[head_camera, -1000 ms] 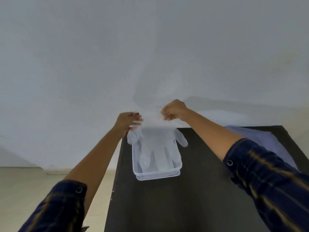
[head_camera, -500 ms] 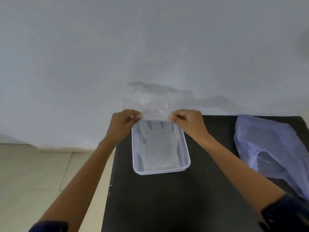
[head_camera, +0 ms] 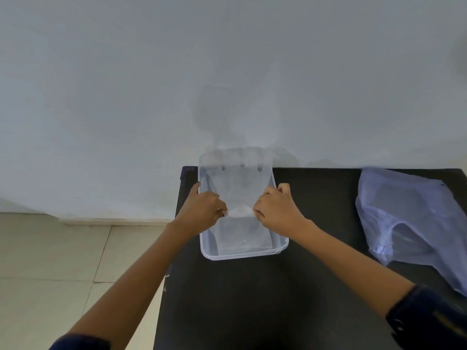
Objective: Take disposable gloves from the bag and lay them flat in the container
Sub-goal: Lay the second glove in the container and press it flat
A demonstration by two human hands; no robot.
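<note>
Both hands (head_camera: 206, 210) pinching glove (head_camera: 238, 188) inside container (head_camera: 242, 256)

Brought both hands (head_camera: 202, 210) (head_camera: 276, 210) down toward 6 o'clock, pulling the glove (head_camera: 240, 193) cuff low into the container (head_camera: 242, 256); fingers now drape over its 12 o'clock rim.

Looks like a plain indoor room, bare and sparse: a blank white wall (head_camera: 227, 72), pale tiled floor (head_camera: 63, 261) with a skirting strip along it, and a black desk (head_camera: 252, 299) pushed right against that wall.
</note>
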